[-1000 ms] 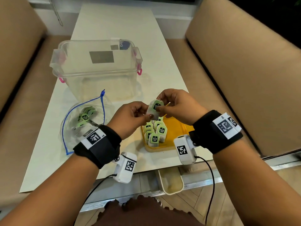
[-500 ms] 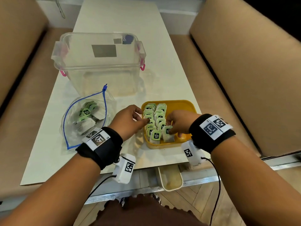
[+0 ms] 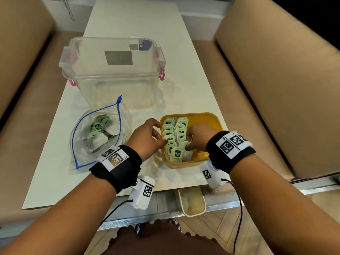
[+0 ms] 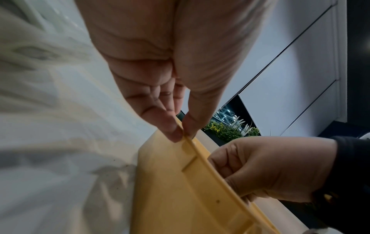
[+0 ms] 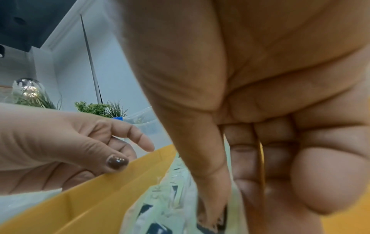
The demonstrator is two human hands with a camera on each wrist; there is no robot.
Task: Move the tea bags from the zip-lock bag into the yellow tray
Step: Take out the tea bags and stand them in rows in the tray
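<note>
the right hand covers the near end of the right row of tea bags, so in the head view its fingertips are hidden; the right wrist view shows thumb and fingers pressed down among the bags, closed on one of them, though that view is blurred and which bag cannot be told. the left wrist view is soft and shows only the outer wall of the tray, not its contents. the far wall of the tub is hard to read through the clear plastic.

the tray sits between and under both hands. the left hand pinches its left rim between thumb and forefinger, seen plainly in the left wrist view. the bags stand upright in two rows along the tray's left half, the right half bare yellow. one bag with a green tag stands at the near end, just beside the right hand.

the zip-lock lies open on the tabletop to the left of the left hand, near its wrist, with more bags inside. beyond both hands stands the clear tub with pink latches, well apart from the tray. a small cream bin hangs below the tabletop edge, nearer than the wrists. tan cushions flank both sides.
</note>
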